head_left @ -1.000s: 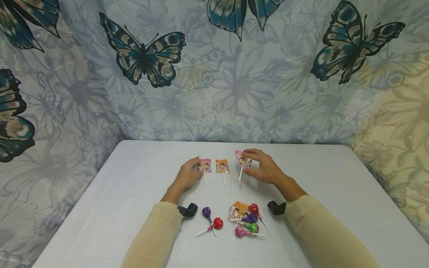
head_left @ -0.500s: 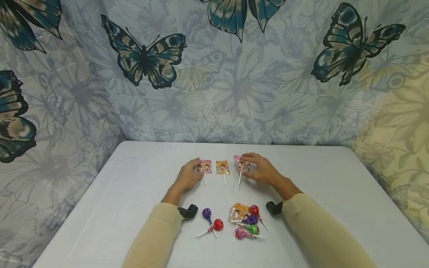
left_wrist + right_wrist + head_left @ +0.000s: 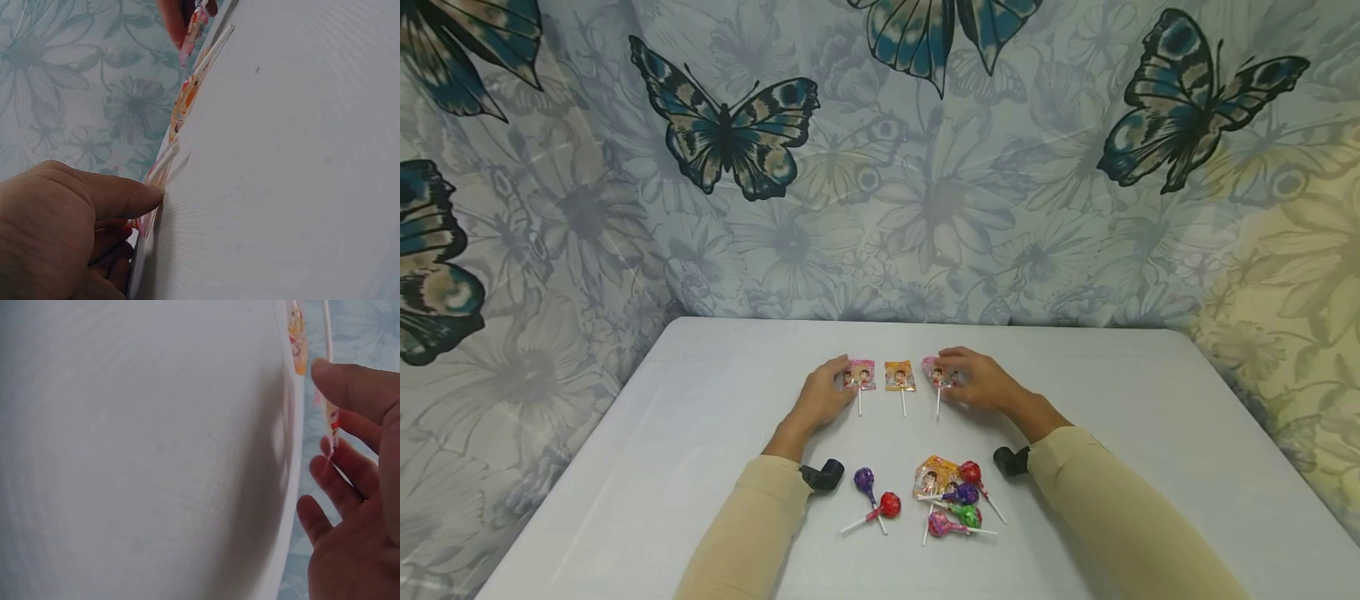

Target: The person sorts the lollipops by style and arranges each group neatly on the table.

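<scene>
My left hand pinches the left edge of a flat lollipop in a pink wrapper, its white stick pointing toward me. In the left wrist view the thumb presses on that wrapper. A second pink-wrapped lollipop is held by my right hand at its right side, low over the far part of the table. Thumb and fingers grip its wrapper in the right wrist view, where its stick points up. Between the two hands lies a lollipop in an orange wrapper, in line with both.
Nearer on the white table, a purple lollipop and a red lollipop lie crossed. To their right is a pile with an orange-wrapped flat lollipop and several round ones, including a green lollipop. A butterfly-patterned backdrop stands behind.
My right hand has lowered the pink-wrapped lollipop toward the table and slightly to the left, and its stick has straightened. The left hand has stayed in place on its lollipop.
</scene>
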The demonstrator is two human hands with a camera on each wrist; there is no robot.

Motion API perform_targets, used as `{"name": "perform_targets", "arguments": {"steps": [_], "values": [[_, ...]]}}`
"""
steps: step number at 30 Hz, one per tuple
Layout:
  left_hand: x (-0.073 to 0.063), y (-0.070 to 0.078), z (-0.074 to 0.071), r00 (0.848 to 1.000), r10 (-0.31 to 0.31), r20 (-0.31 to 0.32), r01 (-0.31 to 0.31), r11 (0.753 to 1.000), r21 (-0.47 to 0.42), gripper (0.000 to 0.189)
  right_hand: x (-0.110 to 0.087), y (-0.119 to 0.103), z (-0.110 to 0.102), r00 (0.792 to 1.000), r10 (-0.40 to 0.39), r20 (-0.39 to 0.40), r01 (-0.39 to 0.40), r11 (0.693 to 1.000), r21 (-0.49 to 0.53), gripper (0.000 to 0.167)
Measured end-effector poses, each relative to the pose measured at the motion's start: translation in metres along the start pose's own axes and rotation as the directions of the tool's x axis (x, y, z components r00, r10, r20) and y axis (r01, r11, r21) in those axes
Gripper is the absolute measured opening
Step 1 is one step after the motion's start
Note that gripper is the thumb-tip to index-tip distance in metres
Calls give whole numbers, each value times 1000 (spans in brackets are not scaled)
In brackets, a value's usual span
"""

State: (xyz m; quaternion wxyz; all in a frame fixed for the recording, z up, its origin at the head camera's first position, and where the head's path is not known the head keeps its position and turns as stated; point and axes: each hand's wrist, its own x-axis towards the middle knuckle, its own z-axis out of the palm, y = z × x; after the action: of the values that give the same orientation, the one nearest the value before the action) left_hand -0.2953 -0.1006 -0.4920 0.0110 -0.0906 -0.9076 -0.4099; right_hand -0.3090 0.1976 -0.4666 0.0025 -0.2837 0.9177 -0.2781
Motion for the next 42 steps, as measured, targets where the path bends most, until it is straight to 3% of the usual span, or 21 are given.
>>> {"name": "perform_targets", "arguments": {"steps": [9,30,42], "values": [[0,0,0,1000,-1,5,1,1000,-5,54,0,1,2,995,31,96,-32,999,8,45],[0,2,1,1000,-21,7,21,1000,-4,53,1,1,2,992,81,101,-78,996,-39,43],[-1,1,0,1000,4,3,-4,1000,7,53,1,-3,0,990,99,101,-95,995,-40,43]]}}
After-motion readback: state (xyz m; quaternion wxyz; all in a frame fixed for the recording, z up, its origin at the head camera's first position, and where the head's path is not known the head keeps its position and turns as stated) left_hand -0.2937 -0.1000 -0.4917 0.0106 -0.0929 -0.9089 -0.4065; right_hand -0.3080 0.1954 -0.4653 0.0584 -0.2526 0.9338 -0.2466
